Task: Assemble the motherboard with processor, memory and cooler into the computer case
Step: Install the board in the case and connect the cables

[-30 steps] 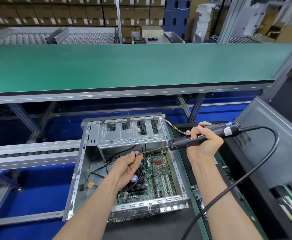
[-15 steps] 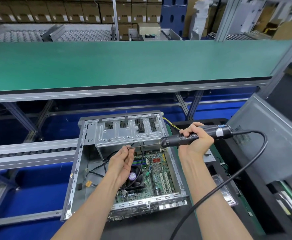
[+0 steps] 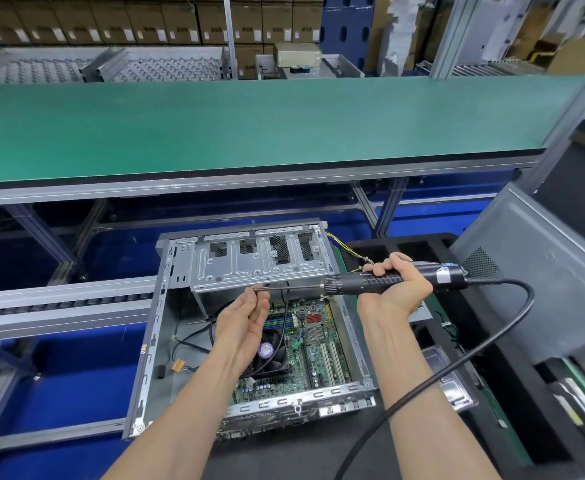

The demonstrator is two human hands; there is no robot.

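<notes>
Factory line, green conveyor surface [image 3: 249,126] behind: open computer case [image 3: 166,341] holding seated motherboard [image 3: 319,348]; right hand [image 3: 398,289] wrapped round electric screwdriver [image 3: 364,283], left hand [image 3: 246,320] pinching its bit tip, likely loading a screw; next, seat bit on a mounting hole.

Computer case [image 3: 152,344]: bare grey sheet metal, dull sheen. Motherboard [image 3: 322,355]: green, matt. Electric screwdriver [image 3: 381,281]: black plastic body, knurled grip, thin metal bit. Conveyor belt [image 3: 249,126], upper frame: green, smooth, matt.
</notes>
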